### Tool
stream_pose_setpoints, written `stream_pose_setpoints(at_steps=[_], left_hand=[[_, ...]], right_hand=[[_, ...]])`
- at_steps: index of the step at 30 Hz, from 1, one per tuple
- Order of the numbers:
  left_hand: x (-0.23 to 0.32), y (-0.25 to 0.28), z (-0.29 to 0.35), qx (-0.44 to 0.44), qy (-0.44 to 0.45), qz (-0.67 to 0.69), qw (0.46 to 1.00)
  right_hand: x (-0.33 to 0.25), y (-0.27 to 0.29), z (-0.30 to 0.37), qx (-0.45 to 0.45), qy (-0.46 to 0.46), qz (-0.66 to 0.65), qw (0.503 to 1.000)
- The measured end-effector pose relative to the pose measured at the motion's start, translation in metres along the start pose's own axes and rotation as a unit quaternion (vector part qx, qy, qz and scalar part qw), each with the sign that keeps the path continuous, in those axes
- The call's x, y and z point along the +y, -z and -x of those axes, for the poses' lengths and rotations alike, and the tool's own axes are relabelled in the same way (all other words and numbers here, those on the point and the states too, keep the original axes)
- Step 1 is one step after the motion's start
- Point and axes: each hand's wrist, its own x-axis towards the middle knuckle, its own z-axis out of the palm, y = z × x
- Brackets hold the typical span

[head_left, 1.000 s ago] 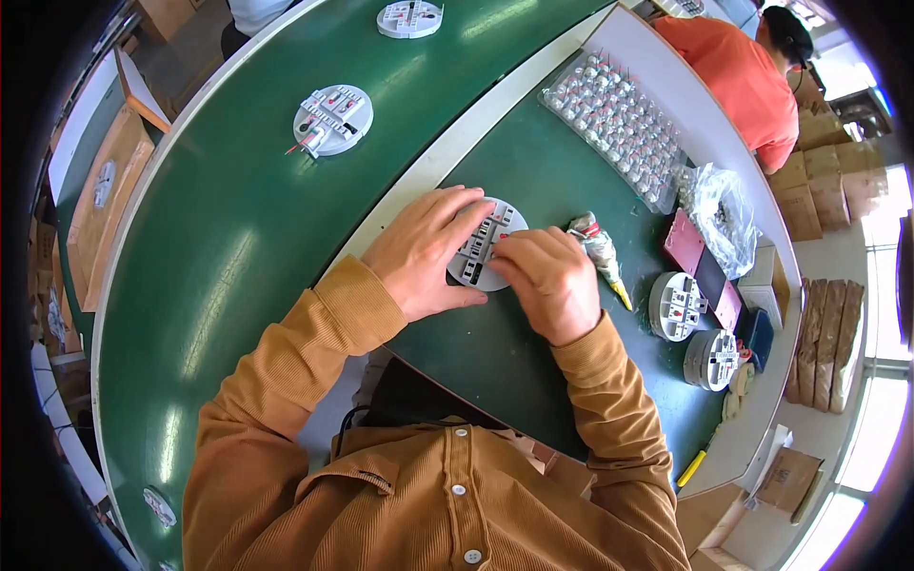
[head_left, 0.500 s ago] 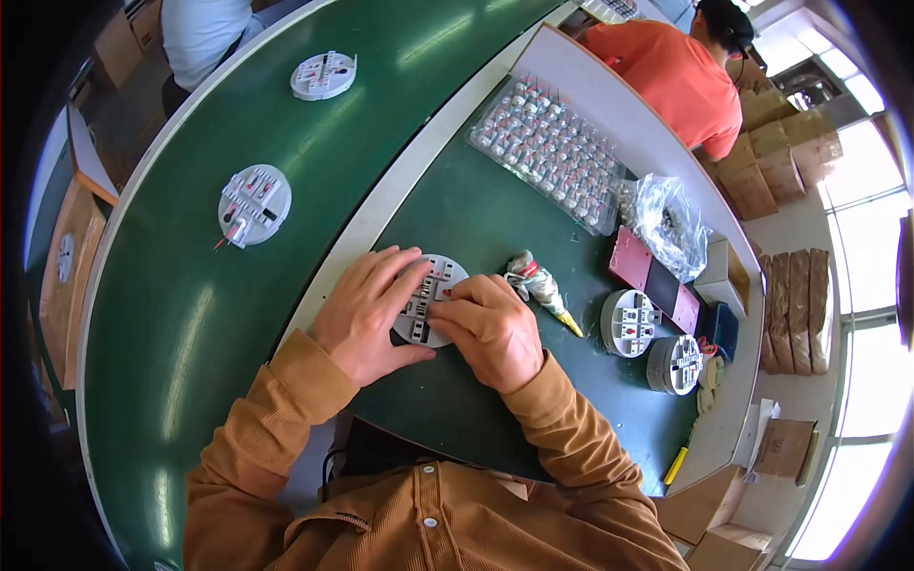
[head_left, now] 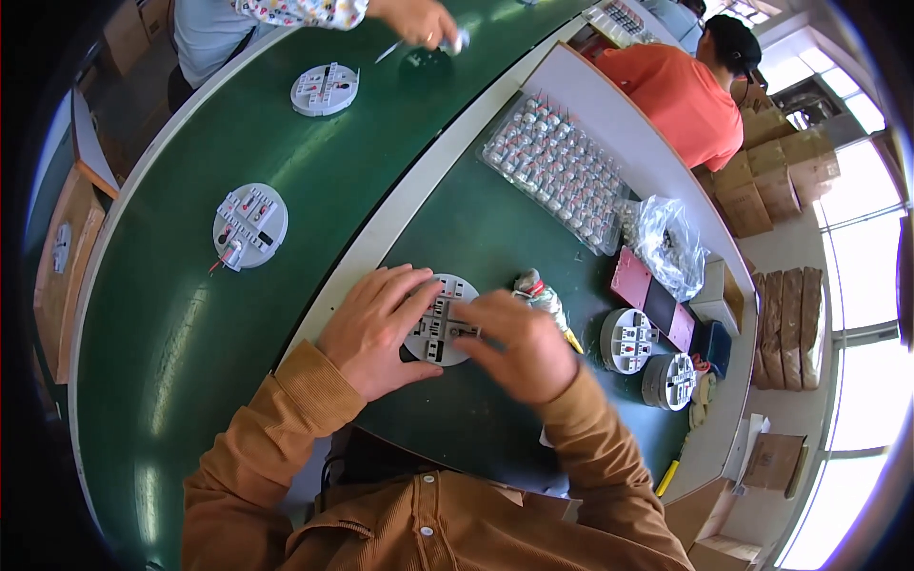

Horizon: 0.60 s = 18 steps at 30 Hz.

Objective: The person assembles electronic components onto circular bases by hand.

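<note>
A round grey plastic base (head_left: 436, 348) with raised slots and small dark and metal parts lies on the green worktop in front of me. My left hand (head_left: 369, 335) curves around its left edge, thumb at the near side and fingers on the far side. Over its right part is my right hand (head_left: 529, 348), smeared by motion; whether anything is between its fingers cannot be made out. Just beyond that hand lies a tape-wrapped tool (head_left: 541, 293) with a yellow end, partly covered by it.
A clear tray (head_left: 552, 176) of small parts stands at the back, beside a plastic bag (head_left: 672, 255). More bases (head_left: 628, 340) are piled at right. Two bases (head_left: 249, 226) lie on the green belt at left. A co-worker's hand (head_left: 419, 19) reaches over the belt's far part.
My right hand has lifted a little and shifted right across the base, now blurred. A co-worker's patterned sleeve and hand have come in at the top. The whole view has shifted slightly.
</note>
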Motion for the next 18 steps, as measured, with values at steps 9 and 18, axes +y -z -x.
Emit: stream_pose_setpoints(at_steps=[9, 18], left_hand=[[0.000, -0.005, -0.010, 0.019, -0.034, 0.014, 0.999], [0.000, -0.013, -0.019, 0.016, -0.023, 0.016, 0.999]], right_hand=[[0.233, 0.150, -0.196, 0.309, -0.262, 0.170, 0.899], [0.258, 0.147, -0.201, 0.276, -0.270, 0.147, 0.911]])
